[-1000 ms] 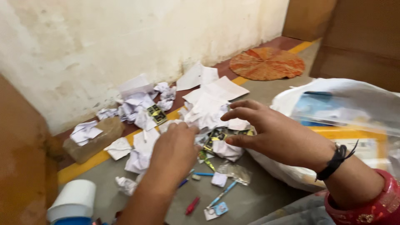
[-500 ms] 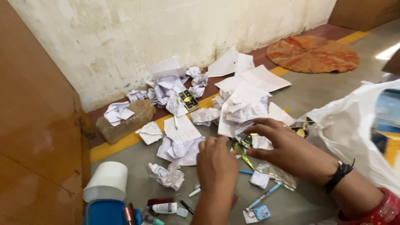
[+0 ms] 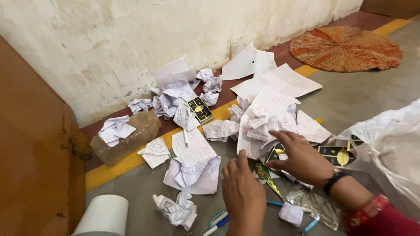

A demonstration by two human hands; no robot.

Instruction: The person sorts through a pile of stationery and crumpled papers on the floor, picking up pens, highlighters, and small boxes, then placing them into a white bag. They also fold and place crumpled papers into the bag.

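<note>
— Where are the hands?
— Right hand [image 3: 302,159] pinches a small black-and-gold packet [image 3: 275,154] beside lined paper sheets [image 3: 267,113]; left hand [image 3: 243,192], fingers loosely spread, holds nothing, a crumpled paper [image 3: 192,174] at its ten o'clock.

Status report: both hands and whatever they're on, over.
Right hand fingers on small black-and-gold packet. Left hand open, empty, above green foil wrapper. Crumpled papers all around.
</note>
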